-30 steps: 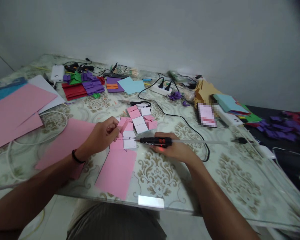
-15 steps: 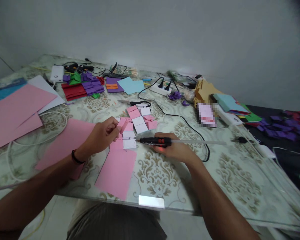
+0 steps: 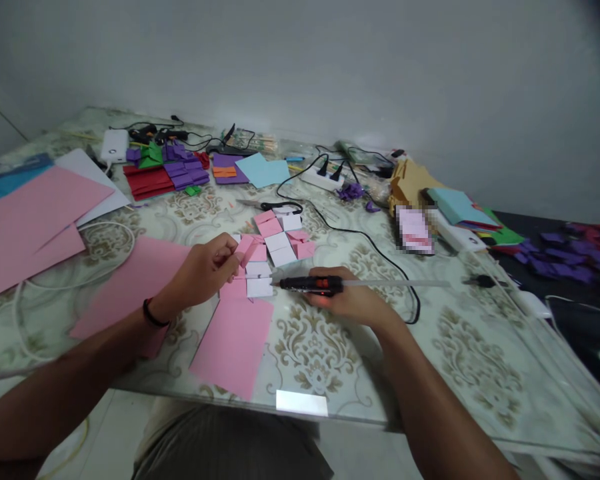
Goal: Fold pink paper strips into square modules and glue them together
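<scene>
My right hand (image 3: 343, 297) is wrapped round a black glue gun (image 3: 313, 285), with a long pale glue stick (image 3: 400, 284) running out of its back and an orange-red glow at its side. The gun's nozzle points left, close to a white folded paper piece (image 3: 259, 287). Between the thumb and fingers of my left hand (image 3: 213, 267) is a pink folded paper piece (image 3: 250, 252), lifted above the others. More pink and white folded pieces (image 3: 279, 250) lie just behind. Nearest me is a flat pink sheet (image 3: 234, 347).
Scissors (image 3: 270, 205) lie behind the folded pieces. A black cable (image 3: 360, 233) curves from a white power strip (image 3: 323, 177) toward my right hand. Large pink sheets (image 3: 30, 227) cover the left side. Coloured paper stacks (image 3: 467, 203) stand at the right.
Both hands, the glue gun and the papers stay in nearly the same place. The whole view shifts only very slightly.
</scene>
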Tool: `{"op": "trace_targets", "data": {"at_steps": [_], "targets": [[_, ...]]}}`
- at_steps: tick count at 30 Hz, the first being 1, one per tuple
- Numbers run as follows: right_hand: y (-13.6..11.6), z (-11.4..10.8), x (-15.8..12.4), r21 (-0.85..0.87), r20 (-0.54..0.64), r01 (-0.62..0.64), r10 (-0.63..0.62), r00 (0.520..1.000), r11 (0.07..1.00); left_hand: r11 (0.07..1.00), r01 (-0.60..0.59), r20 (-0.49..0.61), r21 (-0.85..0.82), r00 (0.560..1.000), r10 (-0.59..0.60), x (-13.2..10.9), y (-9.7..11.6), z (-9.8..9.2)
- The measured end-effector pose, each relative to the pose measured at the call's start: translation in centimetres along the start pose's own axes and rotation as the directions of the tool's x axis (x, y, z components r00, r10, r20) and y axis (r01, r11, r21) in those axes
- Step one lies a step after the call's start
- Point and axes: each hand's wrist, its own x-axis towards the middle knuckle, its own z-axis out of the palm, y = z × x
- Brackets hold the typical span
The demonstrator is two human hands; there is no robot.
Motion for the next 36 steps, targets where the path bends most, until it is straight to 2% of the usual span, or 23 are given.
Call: {"op": "trace_targets", "data": {"at_steps": [10, 22, 28, 36], "targets": [[-0.05, -0.09, -0.23, -0.025, 0.025, -0.024, 0.024, 0.999, 0.999, 0.999, -0.014, -0.001, 0.032, 1.000, 0.014, 0.08, 0.12, 0.00], [-0.21, -0.26, -0.34, -0.010, 0.077, 0.010, -0.009, 0.997, 1.000, 0.999, -0.020, 0.007, 0.031, 1.000, 0.020, 0.04, -0.18, -0.02], [-0.40, -0.51, -0.21, 0.026, 0.062, 0.036, -0.037, 0.997, 0.999, 0.999, -0.030, 0.007, 0.029, 1.000, 0.030, 0.12, 0.09, -0.05], [0.07, -0.46, -0.07, -0.024, 0.018, 0.103, -0.102, 0.995, 0.994, 0.997, -0.056, 0.015, 0.051, 0.998, 0.055, 0.05, -0.04, 0.00]]}}
